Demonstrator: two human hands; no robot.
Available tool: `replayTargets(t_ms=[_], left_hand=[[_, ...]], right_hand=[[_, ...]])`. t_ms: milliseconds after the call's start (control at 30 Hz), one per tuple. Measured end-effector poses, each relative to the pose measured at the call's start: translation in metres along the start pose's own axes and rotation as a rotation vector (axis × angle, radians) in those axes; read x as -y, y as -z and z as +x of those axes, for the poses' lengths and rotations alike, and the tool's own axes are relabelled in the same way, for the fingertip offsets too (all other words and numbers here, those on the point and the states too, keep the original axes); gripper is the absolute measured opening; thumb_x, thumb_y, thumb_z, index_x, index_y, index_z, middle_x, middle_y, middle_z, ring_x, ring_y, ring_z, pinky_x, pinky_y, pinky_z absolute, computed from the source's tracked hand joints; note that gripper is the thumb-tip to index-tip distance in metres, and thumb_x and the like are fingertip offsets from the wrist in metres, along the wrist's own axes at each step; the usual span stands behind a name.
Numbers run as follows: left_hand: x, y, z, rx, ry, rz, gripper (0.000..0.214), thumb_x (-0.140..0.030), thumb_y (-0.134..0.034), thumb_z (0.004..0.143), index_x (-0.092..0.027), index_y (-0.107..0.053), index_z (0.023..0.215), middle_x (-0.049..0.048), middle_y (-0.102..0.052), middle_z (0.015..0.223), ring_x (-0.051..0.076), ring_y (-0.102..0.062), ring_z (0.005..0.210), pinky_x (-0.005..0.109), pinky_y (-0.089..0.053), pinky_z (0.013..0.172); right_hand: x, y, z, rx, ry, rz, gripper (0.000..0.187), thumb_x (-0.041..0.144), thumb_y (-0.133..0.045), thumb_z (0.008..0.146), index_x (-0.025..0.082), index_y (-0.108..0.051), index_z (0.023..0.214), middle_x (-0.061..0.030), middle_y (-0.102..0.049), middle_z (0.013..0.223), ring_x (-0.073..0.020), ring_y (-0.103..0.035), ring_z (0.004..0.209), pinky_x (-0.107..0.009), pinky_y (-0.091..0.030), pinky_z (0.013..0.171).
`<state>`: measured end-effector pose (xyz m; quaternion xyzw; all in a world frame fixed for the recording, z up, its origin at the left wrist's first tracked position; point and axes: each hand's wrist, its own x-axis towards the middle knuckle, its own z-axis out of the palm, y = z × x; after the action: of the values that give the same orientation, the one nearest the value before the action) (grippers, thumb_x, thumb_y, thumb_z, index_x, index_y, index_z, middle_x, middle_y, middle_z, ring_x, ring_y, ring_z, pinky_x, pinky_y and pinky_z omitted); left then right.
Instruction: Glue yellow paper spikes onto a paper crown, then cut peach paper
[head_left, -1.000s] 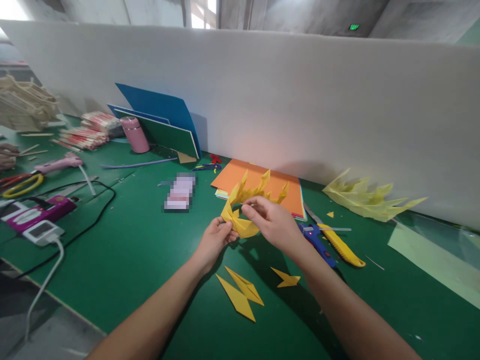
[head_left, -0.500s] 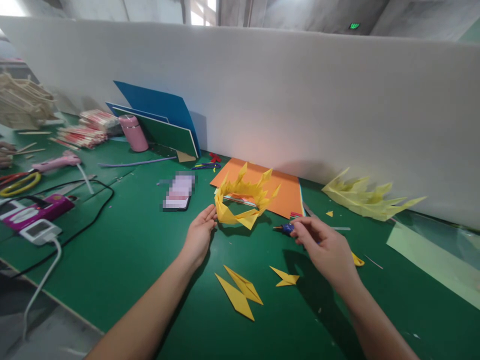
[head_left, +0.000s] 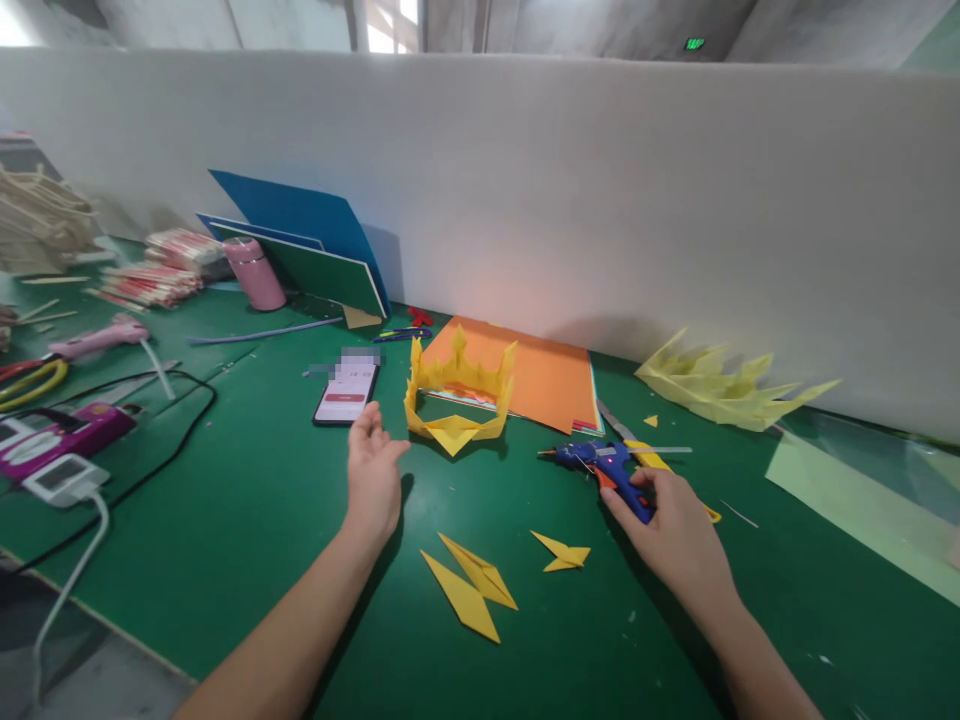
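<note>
A yellow folded-paper crown [head_left: 454, 398] stands on the green table [head_left: 247, 500], in front of an orange paper stack [head_left: 540, 375]. My left hand [head_left: 373, 470] hovers open just left of the crown, fingers apart, not touching it. My right hand [head_left: 679, 530] is wrapped round the handle of a blue glue gun [head_left: 604, 462], whose nozzle points left toward the crown. Two joined yellow folded points [head_left: 469, 585] and a smaller yellow folded piece [head_left: 562, 551] lie on the table between my arms.
A phone [head_left: 346, 392] lies left of the crown. A yellow utility knife [head_left: 660, 465] sits behind the glue gun. A pale yellow spiky paper piece [head_left: 731, 390] leans on the white partition [head_left: 600, 190]. Pink glue gun [head_left: 101, 338], cables, pink bottle [head_left: 255, 273] and boards are at the left.
Both hands let go of the crown, which now stands on the table. My right hand moved right and took hold of the blue glue gun; my left hand drew back, open.
</note>
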<state>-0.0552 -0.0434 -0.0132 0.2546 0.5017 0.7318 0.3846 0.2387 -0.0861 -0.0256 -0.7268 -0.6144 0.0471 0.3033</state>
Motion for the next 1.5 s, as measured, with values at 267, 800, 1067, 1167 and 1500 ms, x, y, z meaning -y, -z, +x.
replayTargets(t_ms=[267,800,1067,1167,1500], left_hand=[[-0.013,0.002,-0.024,0.516,-0.829,0.402,0.019,-0.003,-0.061,0.073,-0.022,-0.060,0.077,-0.0014,-0.052,0.084,0.010,-0.055,0.078,0.022,-0.045,0.072],[-0.028,0.001,-0.035,1.579,-0.341,1.085,0.023,-0.029,-0.077,0.067,-0.020,-0.066,0.085,0.0038,-0.056,0.094,0.020,-0.052,0.093,0.028,-0.041,0.078],[-0.024,-0.003,-0.038,1.557,-0.420,1.142,0.019,-0.025,-0.071,0.075,-0.019,-0.061,0.089,-0.0001,-0.058,0.081,0.015,-0.054,0.076,0.023,-0.038,0.064],[-0.020,-0.004,-0.043,1.529,-0.545,1.314,0.013,-0.024,-0.062,0.082,-0.018,-0.062,0.094,0.0038,-0.059,0.087,0.017,-0.056,0.077,0.024,-0.038,0.061],[-0.012,-0.009,-0.053,1.384,-0.502,1.373,0.023,-0.033,-0.073,0.070,-0.017,-0.060,0.079,0.0035,-0.059,0.083,0.018,-0.057,0.070,0.026,-0.040,0.057]], right_hand=[[-0.010,-0.001,0.003,0.055,-0.178,0.202,0.033,0.045,-0.057,0.058,0.025,-0.044,0.079,-0.0021,-0.059,0.076,-0.0195,-0.056,0.062,-0.032,-0.045,0.058],[0.016,0.006,0.000,0.268,-0.361,0.811,0.036,0.038,-0.069,0.057,0.021,-0.057,0.086,0.0036,-0.055,0.061,-0.0137,-0.049,0.054,-0.029,-0.041,0.055],[0.021,0.005,-0.004,0.347,-0.385,1.113,0.028,0.035,-0.068,0.064,0.022,-0.045,0.075,0.0070,-0.049,0.052,-0.0081,-0.042,0.041,-0.021,-0.028,0.039],[0.020,0.003,-0.004,0.332,-0.365,1.122,0.028,0.035,-0.067,0.064,0.022,-0.044,0.074,0.0083,-0.045,0.049,-0.0072,-0.039,0.039,-0.020,-0.024,0.038],[0.026,0.005,-0.004,0.341,-0.390,1.079,0.030,0.034,-0.069,0.060,0.021,-0.044,0.072,0.0084,-0.046,0.047,-0.0067,-0.039,0.039,-0.020,-0.025,0.039]])
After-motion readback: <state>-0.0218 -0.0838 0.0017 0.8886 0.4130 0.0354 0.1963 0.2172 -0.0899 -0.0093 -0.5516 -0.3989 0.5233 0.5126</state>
